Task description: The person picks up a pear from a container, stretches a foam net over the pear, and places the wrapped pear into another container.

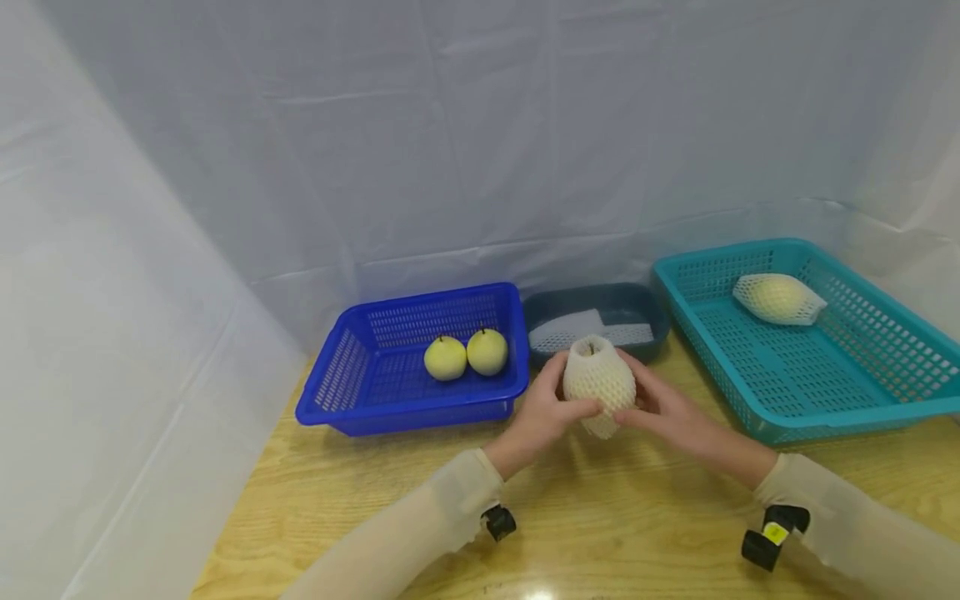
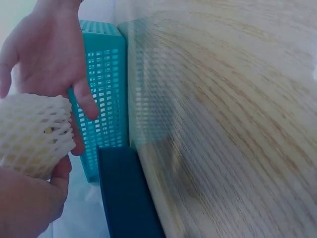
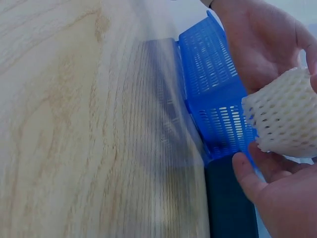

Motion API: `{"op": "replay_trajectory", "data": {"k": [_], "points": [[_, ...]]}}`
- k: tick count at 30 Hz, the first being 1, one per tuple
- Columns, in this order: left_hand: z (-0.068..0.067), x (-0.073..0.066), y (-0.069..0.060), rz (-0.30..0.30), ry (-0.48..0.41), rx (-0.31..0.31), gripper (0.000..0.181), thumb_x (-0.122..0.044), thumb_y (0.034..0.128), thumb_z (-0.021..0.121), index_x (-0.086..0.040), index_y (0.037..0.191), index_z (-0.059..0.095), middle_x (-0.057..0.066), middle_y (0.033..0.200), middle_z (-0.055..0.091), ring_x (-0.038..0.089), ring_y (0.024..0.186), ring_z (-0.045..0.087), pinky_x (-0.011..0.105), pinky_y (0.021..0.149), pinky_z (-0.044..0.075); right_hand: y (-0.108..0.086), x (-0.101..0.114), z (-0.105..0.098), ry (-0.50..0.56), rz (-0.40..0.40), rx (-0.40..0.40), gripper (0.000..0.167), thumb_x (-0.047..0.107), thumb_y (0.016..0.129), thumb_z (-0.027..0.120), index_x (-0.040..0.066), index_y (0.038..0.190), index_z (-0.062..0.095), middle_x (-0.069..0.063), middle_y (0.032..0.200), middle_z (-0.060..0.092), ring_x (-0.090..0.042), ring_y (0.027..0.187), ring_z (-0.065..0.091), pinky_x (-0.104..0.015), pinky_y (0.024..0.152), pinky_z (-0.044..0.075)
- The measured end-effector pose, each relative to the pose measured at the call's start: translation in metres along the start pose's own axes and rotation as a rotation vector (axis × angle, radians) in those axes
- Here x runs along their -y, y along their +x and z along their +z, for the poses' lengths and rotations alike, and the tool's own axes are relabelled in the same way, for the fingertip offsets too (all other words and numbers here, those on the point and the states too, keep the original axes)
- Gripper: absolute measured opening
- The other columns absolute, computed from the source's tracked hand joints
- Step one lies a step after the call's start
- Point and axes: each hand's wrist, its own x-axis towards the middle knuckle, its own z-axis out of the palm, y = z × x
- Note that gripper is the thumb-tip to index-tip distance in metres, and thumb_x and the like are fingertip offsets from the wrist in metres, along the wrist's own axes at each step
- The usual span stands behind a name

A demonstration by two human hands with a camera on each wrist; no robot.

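A round yellow pear in a white foam net sleeve (image 1: 598, 383) is held upright just above the table, its stem showing in the net's open top. My left hand (image 1: 542, 410) grips it from the left, thumb across the front and fingers behind. On the other side, my right hand (image 1: 675, 421) holds it with the thumb near the net's lower end. The left wrist view shows the netted pear (image 2: 32, 134) between both hands. Net mesh (image 3: 285, 116) also spans the hands in the right wrist view. The far fingers are partly hidden by the fruit.
A blue basket (image 1: 420, 417) at left contains two bare pears (image 1: 446, 358). Behind my hands, a dark teal tray (image 1: 630, 296) contains white foam nets (image 1: 566, 329). The turquoise basket (image 1: 750, 392) at right contains another netted pear (image 1: 780, 299). White sheeting (image 1: 480, 150) hangs behind the wooden table (image 1: 585, 525).
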Motion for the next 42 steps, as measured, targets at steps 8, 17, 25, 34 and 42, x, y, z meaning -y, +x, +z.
{"op": "replay_trajectory", "data": {"k": [8,17,25,34,42], "points": [[0.000,-0.001,0.000,0.003,0.020,-0.026,0.072,-0.015,0.0865,0.071,-0.015,0.152,0.040,0.014,0.138,0.051,0.018,0.113,0.055,0.029,0.092,0.051,-0.001,0.007,0.004,0.019,0.050,-0.052,0.084,0.012,0.097,0.066,0.008,0.161,0.012,-0.029,0.156,0.030,-0.048,0.136,0.041,-0.026,0.093,0.053],[0.002,-0.001,0.000,-0.012,0.025,-0.043,0.064,-0.019,0.0918,0.072,-0.018,0.148,0.042,0.010,0.137,0.056,0.019,0.113,0.059,0.033,0.090,0.054,0.000,0.006,0.007,0.022,0.077,-0.147,0.080,0.010,0.096,0.068,0.005,0.158,0.018,-0.030,0.148,0.040,-0.046,0.132,0.046,-0.024,0.089,0.055],[0.008,-0.002,0.001,-0.022,0.096,-0.082,0.078,-0.036,0.0852,0.079,-0.023,0.151,0.039,0.000,0.136,0.050,0.015,0.109,0.058,0.031,0.083,0.056,0.000,0.006,0.010,0.010,0.102,-0.188,0.084,0.009,0.093,0.071,0.004,0.159,0.018,-0.029,0.150,0.039,-0.046,0.135,0.044,-0.021,0.090,0.053],[0.009,0.003,0.002,-0.053,0.058,-0.054,0.072,-0.026,0.0857,0.078,-0.022,0.148,0.042,0.005,0.128,0.055,0.015,0.101,0.060,0.031,0.080,0.056,-0.003,0.013,0.009,-0.136,0.122,-0.194,0.097,0.020,0.090,0.077,0.013,0.162,0.013,-0.025,0.147,0.039,-0.041,0.123,0.052,-0.028,0.081,0.056],[0.015,0.005,0.002,-0.038,-0.030,0.000,0.066,-0.022,0.0895,0.075,-0.016,0.147,0.042,0.009,0.128,0.055,0.015,0.100,0.062,0.029,0.081,0.056,-0.006,0.016,0.008,-0.181,0.108,-0.198,0.092,0.020,0.091,0.076,0.012,0.161,0.017,-0.025,0.142,0.042,-0.038,0.119,0.055,-0.031,0.081,0.056]]}}
